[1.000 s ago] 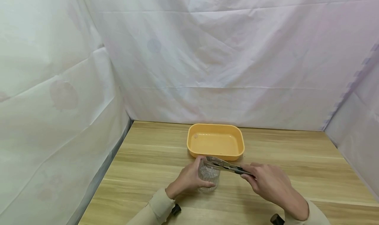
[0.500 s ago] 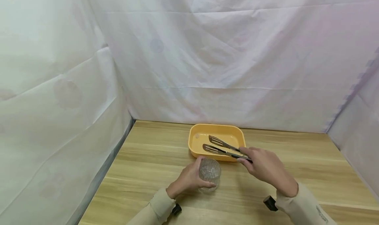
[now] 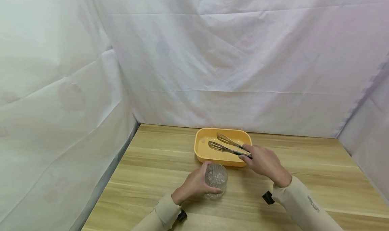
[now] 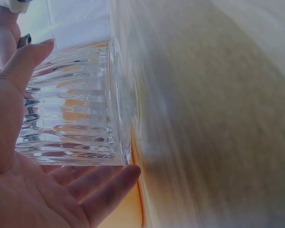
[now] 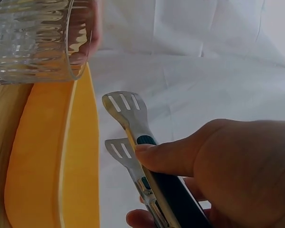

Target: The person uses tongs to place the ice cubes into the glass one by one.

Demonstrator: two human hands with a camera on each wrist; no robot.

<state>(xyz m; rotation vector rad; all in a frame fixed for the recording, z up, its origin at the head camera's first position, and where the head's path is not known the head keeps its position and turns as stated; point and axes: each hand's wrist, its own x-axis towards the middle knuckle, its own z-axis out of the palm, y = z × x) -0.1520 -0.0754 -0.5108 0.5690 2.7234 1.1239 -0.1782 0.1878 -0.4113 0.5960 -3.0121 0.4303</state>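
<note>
A clear ribbed drinking glass [image 3: 216,177] stands upright on the wooden table, close to the tray's front wall. My left hand [image 3: 196,183] holds it around the side, with the thumb [image 4: 31,59] on one side and the fingers on the other. Metal tongs [image 3: 223,146] with slotted ends and dark handle grips are in my right hand [image 3: 263,160], thumb on one arm and fingers on the other. The two slotted ends [image 5: 128,109] stand apart over the yellow tray [image 3: 199,155], with nothing seen between them.
A small pale, clear-looking piece [image 3: 203,140] lies at the left inside the tray; its kind is too small to tell. White cloth walls [image 3: 231,72] rise behind the wooden table [image 3: 152,163] and at both sides.
The right hand has moved the tongs from the glass's mouth up and away to over the tray. The tong ends have spread apart. The left hand stays on the glass.
</note>
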